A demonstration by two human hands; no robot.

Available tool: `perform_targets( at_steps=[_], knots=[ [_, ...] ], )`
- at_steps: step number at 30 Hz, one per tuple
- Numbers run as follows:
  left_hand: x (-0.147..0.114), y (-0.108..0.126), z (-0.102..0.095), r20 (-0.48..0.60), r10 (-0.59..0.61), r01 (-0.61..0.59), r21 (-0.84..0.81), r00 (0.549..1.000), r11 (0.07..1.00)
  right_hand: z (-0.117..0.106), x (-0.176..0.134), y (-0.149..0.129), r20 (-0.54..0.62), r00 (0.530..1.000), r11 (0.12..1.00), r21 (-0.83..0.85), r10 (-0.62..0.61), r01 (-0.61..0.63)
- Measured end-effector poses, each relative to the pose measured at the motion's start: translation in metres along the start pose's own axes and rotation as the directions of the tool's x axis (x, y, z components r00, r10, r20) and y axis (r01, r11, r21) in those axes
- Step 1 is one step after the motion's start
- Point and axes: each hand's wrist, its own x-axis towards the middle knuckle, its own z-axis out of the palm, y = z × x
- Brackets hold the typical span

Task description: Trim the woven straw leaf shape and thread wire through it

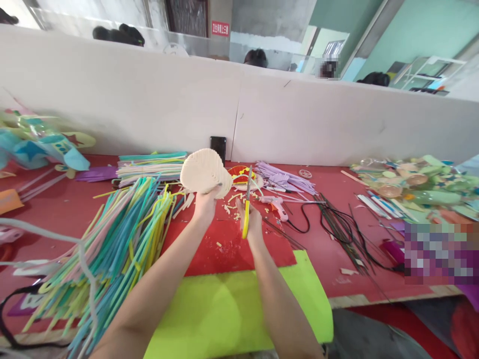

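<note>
My left hand (pixel 205 204) grips the lower edge of a cream-coloured piece (pixel 204 169), broad and rounded, with ridged rows along its right side. It is held up above the table. My right hand (pixel 253 219), a little to the right, is closed on scissors (pixel 247 209) with yellow handles, their blades pointing up and away from me. The blades are apart from the cream piece. Small cream scraps (pixel 234 204) lie scattered between and behind my hands, over a red mat (pixel 220 249). My right fingers are partly hidden behind the handle.
Many coloured fuzzy stems (pixel 112 244) lie at left, with purple stems (pixel 286 177) behind my right hand. A pink glue gun (pixel 275 204) with a black cord lies at right. A phone (pixel 218 147) leans on the white partition (pixel 168 99); finished-looking crafts (pixel 422 184) crowd the far right.
</note>
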Motion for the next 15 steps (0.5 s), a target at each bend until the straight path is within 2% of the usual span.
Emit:
perform_targets(
  at_steps=[1,3,5,7,9,12,15],
  knots=[
    [0.004,0.002,-0.004,0.007,-0.013,0.013,0.001,1.000,1.000,-0.004,0.005,0.002,-0.031,1.000,0.988,-0.152,0.003,-0.007],
    [0.012,0.007,-0.011,0.032,-0.048,0.048,0.000,0.998,0.999,-0.009,0.011,0.007,-0.051,0.999,0.911,-0.413,-0.002,-0.019],
    [0.018,0.013,-0.018,0.067,-0.089,0.088,0.015,0.994,0.996,-0.011,0.012,0.011,-0.019,1.000,0.823,-0.569,-0.017,0.003],
    [0.022,0.019,-0.024,0.105,-0.150,0.144,0.069,0.983,0.987,-0.010,0.012,0.015,0.010,0.999,0.753,-0.656,-0.047,0.042],
    [0.024,0.023,-0.030,0.137,-0.217,0.196,0.153,0.967,0.969,-0.009,0.011,0.019,0.054,0.993,0.723,-0.681,-0.105,0.113],
    [0.024,0.027,-0.034,0.165,-0.264,0.220,0.247,0.950,0.944,-0.011,0.013,0.021,0.083,0.973,0.755,-0.617,-0.217,0.221],
    [0.021,0.029,-0.034,0.227,-0.278,0.206,0.297,0.933,0.932,-0.020,0.015,0.012,-0.054,0.941,0.860,-0.426,-0.335,0.282]
  ],
)
